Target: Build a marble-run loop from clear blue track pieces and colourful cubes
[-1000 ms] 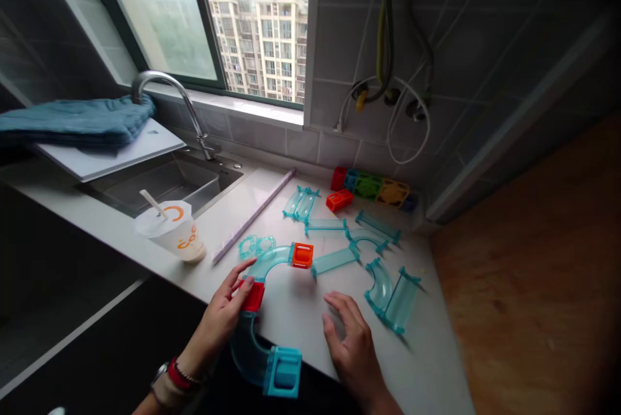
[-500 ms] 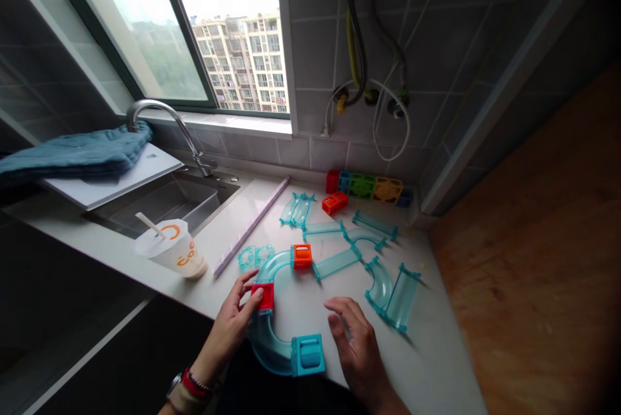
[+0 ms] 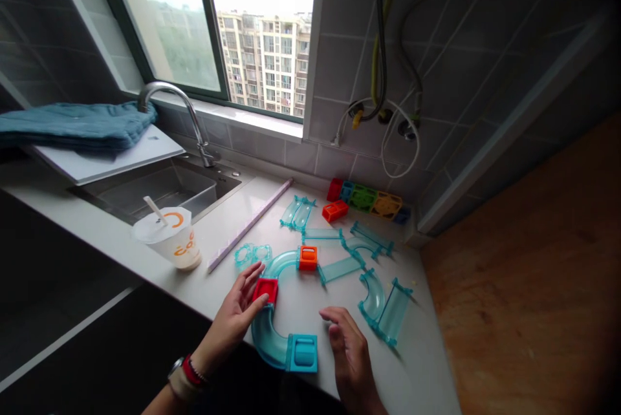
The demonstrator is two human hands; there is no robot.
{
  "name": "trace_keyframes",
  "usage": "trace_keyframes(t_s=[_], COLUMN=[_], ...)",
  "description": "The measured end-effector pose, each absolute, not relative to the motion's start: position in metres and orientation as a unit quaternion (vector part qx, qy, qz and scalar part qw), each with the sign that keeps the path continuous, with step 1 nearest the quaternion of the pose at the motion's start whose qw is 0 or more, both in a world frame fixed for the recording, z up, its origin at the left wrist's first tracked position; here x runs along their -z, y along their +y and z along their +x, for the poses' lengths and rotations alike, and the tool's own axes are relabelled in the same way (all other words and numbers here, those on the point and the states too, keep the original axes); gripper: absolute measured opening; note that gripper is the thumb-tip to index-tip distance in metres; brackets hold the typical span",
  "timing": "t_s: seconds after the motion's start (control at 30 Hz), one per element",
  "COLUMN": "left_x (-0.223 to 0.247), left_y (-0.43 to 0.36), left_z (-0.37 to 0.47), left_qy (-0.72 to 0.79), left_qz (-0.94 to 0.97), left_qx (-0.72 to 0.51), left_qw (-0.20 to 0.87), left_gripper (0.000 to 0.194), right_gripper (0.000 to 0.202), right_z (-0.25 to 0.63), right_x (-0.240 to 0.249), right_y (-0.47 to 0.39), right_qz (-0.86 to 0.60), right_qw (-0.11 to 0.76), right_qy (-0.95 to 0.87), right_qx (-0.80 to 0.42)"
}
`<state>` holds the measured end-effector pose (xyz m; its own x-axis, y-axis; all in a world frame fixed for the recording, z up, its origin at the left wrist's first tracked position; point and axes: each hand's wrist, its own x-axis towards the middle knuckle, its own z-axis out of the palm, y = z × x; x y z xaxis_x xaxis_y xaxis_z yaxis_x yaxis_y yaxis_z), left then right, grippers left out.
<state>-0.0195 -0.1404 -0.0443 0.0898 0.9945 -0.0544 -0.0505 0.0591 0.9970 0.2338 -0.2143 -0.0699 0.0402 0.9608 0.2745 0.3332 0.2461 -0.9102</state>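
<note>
My left hand (image 3: 239, 309) rests with fingers spread at the red block (image 3: 266, 291), thumb over its near side. That block joins two curved teal track pieces; the upper one (image 3: 282, 262) ends at an orange block (image 3: 308, 258), the lower one (image 3: 268, 339) at a teal block (image 3: 303, 353) by the counter's front edge. To the right of the teal block, my right hand (image 3: 347, 350) hovers with its fingers slightly bent and apart, holding nothing. A straight teal track (image 3: 341, 269) touches the orange block's right side.
More teal tracks (image 3: 395, 311) lie at the right, beside a wooden panel (image 3: 524, 260). Colored blocks (image 3: 363, 198) line the back wall. Left are a purple stick (image 3: 250, 226), a drink cup (image 3: 169, 240) and a sink (image 3: 145, 195) with a board and blue cloth.
The view has tilted and shifted slightly. My left fingers have loosened and spread more around the red block. My right hand stays near the teal block, still apart from it.
</note>
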Motion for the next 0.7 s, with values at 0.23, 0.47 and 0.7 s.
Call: trace_keyframes(t_s=[0.23, 0.47, 0.7], left_x=[0.032, 0.038, 0.076], left_y=[-0.147, -0.146, -0.153], left_z=[-0.030, -0.053, -0.047], left_qy=[0.540, 0.546, 0.557], left_qz=[0.479, 0.538, 0.627], left_qx=[-0.530, -0.493, -0.478], left_qw=[0.445, 0.412, 0.261], left_gripper=[0.045, 0.036, 0.042], right_gripper=[0.041, 0.054, 0.043], right_z=[0.234, 0.236, 0.242], right_x=[0.065, 0.078, 0.054], right_y=[-0.215, -0.217, -0.200], right_qz=[-0.534, -0.533, -0.581], right_qw=[0.479, 0.538, 0.500], right_qy=[-0.616, -0.552, -0.538], right_qx=[-0.325, -0.349, -0.350])
